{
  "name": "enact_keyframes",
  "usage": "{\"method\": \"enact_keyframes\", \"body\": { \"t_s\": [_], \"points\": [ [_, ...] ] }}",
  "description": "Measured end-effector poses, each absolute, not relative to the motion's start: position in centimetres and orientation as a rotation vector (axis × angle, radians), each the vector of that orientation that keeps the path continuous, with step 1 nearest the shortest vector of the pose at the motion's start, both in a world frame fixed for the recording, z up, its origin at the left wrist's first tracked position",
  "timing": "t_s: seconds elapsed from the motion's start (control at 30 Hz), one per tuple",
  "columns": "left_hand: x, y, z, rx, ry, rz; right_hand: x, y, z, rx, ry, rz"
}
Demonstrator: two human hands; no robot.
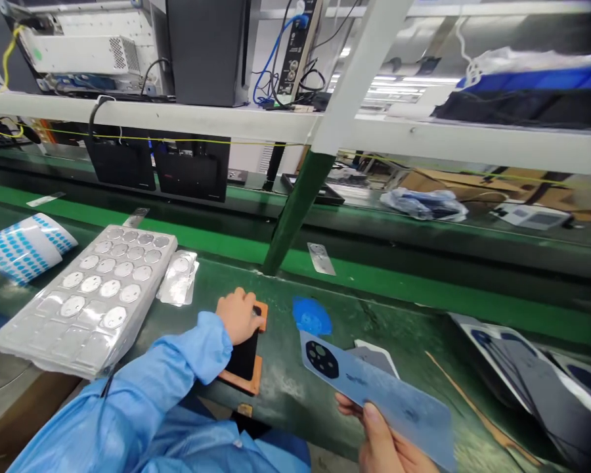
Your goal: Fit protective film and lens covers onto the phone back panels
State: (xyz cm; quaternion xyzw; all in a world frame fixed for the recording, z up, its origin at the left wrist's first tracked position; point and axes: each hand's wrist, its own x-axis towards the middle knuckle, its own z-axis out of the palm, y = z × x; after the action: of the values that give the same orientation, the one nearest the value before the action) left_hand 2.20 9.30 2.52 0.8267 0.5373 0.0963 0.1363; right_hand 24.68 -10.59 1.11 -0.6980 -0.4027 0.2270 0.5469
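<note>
One long green workbench (278, 368) runs across the room, and 12 o'clock is the top of the view. At 5 o'clock is one blue phone back panel (374, 384), tilted, with one black camera patch. The right hand (381, 440) pinches it between thumb and fingers. One whitish flat piece (378, 357) shows partly behind it. At 7 o'clock the left hand (239, 316) lies on one black holder (246, 355) with two orange ends; I cannot tell if it grips. One blue round patch (312, 316) sits at 6 o'clock. A pile of phone panels (536, 387), too jumbled to count, lies at 4 o'clock. One clear plastic tray (44, 335) at 8 o'clock has about eighteen round pieces (90, 284). Just beside it is one stack of small cards (177, 279). Two black screens (192, 171) stand at 10 o'clock.
</note>
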Motion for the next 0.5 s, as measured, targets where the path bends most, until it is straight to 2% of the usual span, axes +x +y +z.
{"method": "enact_keyframes", "body": {
  "t_s": [0.17, 0.33, 0.5],
  "points": [
    [-1.2, 8.2, 0.0, 2.578, 1.309, 0.439, 24.3, -9.6, 0.6, -1.666, -0.954, 0.574],
    [-0.6, 7.8, -1.9, 2.589, 1.359, 0.418, 23.4, -8.7, 0.7, -1.639, -1.002, 0.577],
    [0.1, 7.9, -1.8, 2.578, 1.389, 0.424, 22.7, -8.7, 1.2, -1.637, -1.031, 0.572]
  ]
}}
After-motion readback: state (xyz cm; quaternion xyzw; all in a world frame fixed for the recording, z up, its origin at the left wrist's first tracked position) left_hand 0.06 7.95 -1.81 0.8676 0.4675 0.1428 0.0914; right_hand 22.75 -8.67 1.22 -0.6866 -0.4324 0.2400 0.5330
